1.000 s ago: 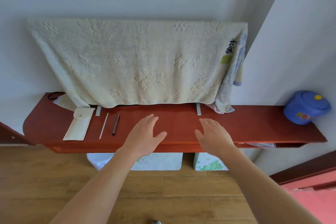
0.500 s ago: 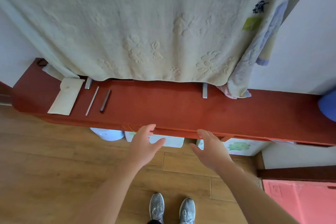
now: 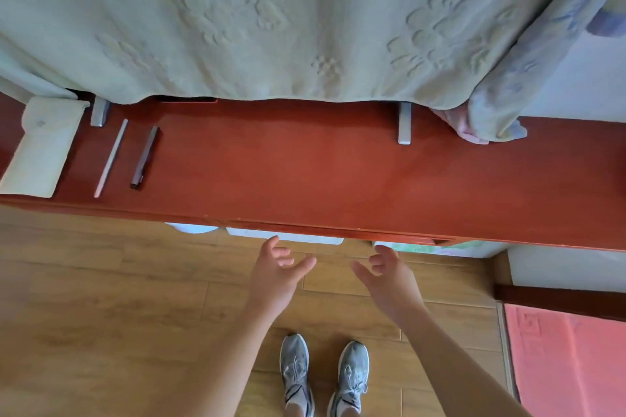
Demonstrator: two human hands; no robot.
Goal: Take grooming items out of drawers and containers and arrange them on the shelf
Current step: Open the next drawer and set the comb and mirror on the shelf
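1. Shelf [image 3: 305,173] of red-brown wood runs across the whole view along the wall. A shallow drawer front [image 3: 332,232] shows under its front edge near the middle.
2. Pale green towel [image 3: 271,17] hangs above, its hem reaching the back of the shelf.
3. Left hand [image 3: 274,274] and right hand [image 3: 389,278] hover over the wooden floor [image 3: 101,298], just in front of the drawer front. Both are empty, fingers loosely curled, palms turned toward each other, clear of the shelf.
4. Cream pouch [image 3: 40,152] lies at the shelf's far left, well apart from both hands.
5. Dark stick [image 3: 145,157] lies right of the pouch, the nearest item to the left hand.
6. Thin pale stick [image 3: 111,157] lies between the pouch and the dark stick.
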